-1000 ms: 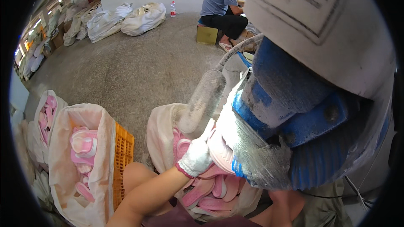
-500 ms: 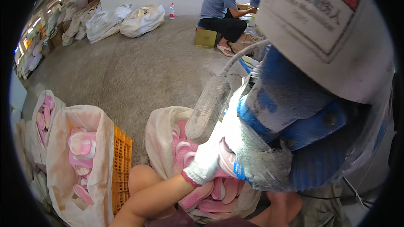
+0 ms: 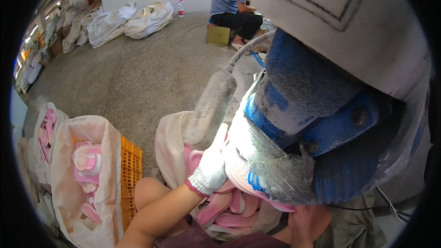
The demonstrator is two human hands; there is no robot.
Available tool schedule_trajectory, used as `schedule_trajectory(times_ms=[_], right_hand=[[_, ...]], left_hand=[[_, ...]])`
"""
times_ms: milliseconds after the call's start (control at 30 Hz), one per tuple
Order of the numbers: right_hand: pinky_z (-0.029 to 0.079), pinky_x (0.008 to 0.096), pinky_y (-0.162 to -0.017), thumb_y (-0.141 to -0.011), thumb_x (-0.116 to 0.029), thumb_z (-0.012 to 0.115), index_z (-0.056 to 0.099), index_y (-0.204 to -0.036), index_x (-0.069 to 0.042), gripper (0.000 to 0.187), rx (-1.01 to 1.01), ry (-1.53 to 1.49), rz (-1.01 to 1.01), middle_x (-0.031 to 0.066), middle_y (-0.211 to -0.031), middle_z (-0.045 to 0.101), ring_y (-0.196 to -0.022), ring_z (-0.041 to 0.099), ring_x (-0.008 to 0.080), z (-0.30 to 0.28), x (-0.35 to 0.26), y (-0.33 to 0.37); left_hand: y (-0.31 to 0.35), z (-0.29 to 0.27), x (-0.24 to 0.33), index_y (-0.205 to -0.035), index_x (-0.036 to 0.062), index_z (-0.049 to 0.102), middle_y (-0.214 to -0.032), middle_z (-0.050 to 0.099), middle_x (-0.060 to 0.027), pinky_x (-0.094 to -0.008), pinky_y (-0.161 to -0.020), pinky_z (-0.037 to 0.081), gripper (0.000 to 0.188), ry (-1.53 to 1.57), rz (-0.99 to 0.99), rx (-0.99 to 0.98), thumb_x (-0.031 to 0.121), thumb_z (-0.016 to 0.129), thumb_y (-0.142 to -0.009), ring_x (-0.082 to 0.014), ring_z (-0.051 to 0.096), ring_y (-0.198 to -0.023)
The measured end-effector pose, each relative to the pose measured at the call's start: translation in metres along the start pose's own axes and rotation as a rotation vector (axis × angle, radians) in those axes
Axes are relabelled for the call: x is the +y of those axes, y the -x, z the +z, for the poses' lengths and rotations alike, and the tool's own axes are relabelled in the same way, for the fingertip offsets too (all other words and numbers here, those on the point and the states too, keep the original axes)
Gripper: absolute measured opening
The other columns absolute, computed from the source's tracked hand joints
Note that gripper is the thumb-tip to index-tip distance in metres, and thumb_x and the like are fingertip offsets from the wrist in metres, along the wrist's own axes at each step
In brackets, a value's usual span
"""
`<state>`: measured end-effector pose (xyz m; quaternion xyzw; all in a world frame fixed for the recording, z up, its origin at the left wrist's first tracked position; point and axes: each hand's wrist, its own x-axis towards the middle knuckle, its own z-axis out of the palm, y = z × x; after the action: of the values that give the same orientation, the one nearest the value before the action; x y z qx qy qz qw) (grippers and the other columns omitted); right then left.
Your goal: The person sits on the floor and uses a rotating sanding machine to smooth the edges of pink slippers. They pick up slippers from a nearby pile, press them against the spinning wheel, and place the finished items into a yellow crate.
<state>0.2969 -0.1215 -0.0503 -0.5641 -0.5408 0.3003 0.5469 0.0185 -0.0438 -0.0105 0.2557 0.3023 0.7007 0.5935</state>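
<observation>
My left hand [image 3: 209, 167], in a white knit glove with a red cuff, grips a pink shoe [image 3: 241, 170] with a pale ribbed side. The shoe lies against the underside of a dusty blue and grey machine [image 3: 317, 96], in the bright light there. Plastic film and the machine cover part of the shoe. Of my right arm [image 3: 302, 225] only the part near the wrist shows, by the shoe's lower end; its hand is hidden behind the machine. Below, a whitish sack [image 3: 170, 149] holds several pink shoe pieces [image 3: 229, 206].
On the left stands a cloth-lined yellow crate [image 3: 131, 165] with pink pieces, beside another sack [image 3: 39, 165]. A dusty oblong lamp-like part [image 3: 211, 105] hangs at the machine's left. Farther off, a person [image 3: 232, 9] sits near white sacks [image 3: 149, 20] and a bottle [image 3: 180, 8].
My left hand has shifted slightly left, and more of the pink shoe shows below the machine. The whole view has moved a little, with the machine nearer the middle.
</observation>
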Motion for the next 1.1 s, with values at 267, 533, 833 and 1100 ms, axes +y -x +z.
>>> schedule_trajectory(times_ms=[267,533,833,1100], right_hand=[[0.046,0.0326,-0.087,-0.077,-0.006,0.068,0.059,-0.115,0.003,0.04,-0.187,0.262,-0.196,0.0094,-0.107,0.061,-0.098,0.059,0.0197,-0.009,-0.086,0.014],[0.047,0.0324,-0.085,-0.078,-0.005,0.068,0.057,-0.117,0.003,0.042,-0.228,0.063,0.072,0.0099,-0.106,0.062,-0.095,0.06,0.02,-0.007,-0.045,0.013],[0.047,0.0327,-0.086,-0.078,-0.004,0.068,0.057,-0.117,0.003,0.041,-0.29,0.113,0.094,0.0099,-0.106,0.062,-0.095,0.06,0.0202,-0.003,-0.031,-0.05],[0.047,0.0329,-0.086,-0.078,-0.003,0.067,0.057,-0.117,0.002,0.041,-0.401,0.077,0.17,0.0099,-0.107,0.062,-0.095,0.061,0.0203,-0.01,-0.04,-0.059]], left_hand=[[0.02,0.004,-0.015,-0.137,0.003,0.042,-0.132,0.053,-0.0123,-0.0356,-0.105,0.039,0.051,0.431,-0.292,-0.063,0.04,0.035,-0.103,-0.0237,0.052,-0.12],[0.024,-0.02,-0.006,-0.127,0.0009,0.051,-0.114,0.062,-0.0146,-0.0382,-0.095,0.048,0.061,0.277,-0.276,0.034,0.053,0.035,-0.099,-0.026,0.061,-0.103],[0.006,0.009,0.004,-0.139,0.0027,0.04,-0.136,0.05,-0.0115,-0.0375,-0.108,0.036,0.056,0.127,-0.067,-0.062,0.044,0.035,-0.102,-0.0245,0.049,-0.124],[0.0,0.018,-0.012,-0.141,0.0035,0.037,-0.14,0.046,-0.0095,-0.0362,-0.11,0.033,0.051,0.293,-0.109,-0.068,0.038,0.031,-0.104,-0.0227,0.045,-0.127]])
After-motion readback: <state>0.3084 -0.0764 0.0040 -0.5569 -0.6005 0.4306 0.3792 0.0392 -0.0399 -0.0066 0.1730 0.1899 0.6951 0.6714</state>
